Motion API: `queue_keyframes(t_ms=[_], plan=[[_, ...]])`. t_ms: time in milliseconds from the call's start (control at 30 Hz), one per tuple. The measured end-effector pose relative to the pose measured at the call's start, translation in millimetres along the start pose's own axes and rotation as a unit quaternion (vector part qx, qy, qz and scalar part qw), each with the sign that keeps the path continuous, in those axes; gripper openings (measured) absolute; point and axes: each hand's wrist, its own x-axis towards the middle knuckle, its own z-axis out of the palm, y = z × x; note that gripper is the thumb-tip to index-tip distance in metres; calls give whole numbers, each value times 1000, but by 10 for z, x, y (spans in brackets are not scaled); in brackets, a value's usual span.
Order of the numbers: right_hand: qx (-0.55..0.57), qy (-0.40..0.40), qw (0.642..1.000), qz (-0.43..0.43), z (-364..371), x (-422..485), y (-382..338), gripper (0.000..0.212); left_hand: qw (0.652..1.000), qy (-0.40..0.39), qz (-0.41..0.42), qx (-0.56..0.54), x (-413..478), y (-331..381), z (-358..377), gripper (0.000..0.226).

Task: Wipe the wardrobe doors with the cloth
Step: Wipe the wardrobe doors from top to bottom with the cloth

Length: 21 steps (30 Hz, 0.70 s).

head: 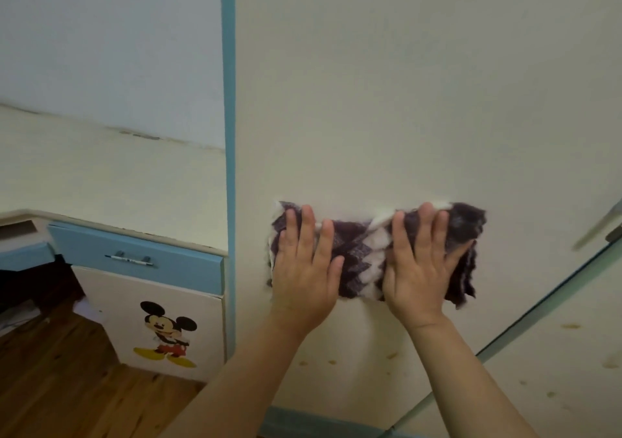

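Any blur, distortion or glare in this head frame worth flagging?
Head view: soft, even light, no glare; the cloth smears at its right end beside the right hand, and the handle at the right edge is streaked; the left hand is sharper; wide-angle bowing bends the blue trim and slants the door edges.

Purple-white zigzag cloth [358, 252], bunched flat vs cream wardrobe door [387, 101], lower-centre of frame; door has yellowish spots near bottom.
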Motion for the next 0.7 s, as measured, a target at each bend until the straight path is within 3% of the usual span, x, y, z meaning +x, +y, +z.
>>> queue_keyframes(t_ms=[100, 200, 400, 500, 567, 700], plan=[[54, 10, 995, 80, 77, 10, -233, 67, 999, 25, 25, -30, -1, -118, 39, 62], [57, 22, 992, 108, 196, 8, -442, 84, 994, 49, 26, -97, -5, -131, 82, 62], [-25, 93, 991, 89, 498, -143, -706, 82, 966, 96, 70, -230, -70, -281, 93, 80], [-52, 105, 991, 61, 601, -184, -877, 79, 949, 70, 38, -306, -199, -377, 32, 85], [-44, 93, 994, 41, 660, -235, -1005, 74, 951, 76, 14, -298, -367, -495, -30, 79], [-33, 91, 995, -15, 791, -372, -1256, 67, 948, 185, -53, -254, -813, -852, -79, 63]])
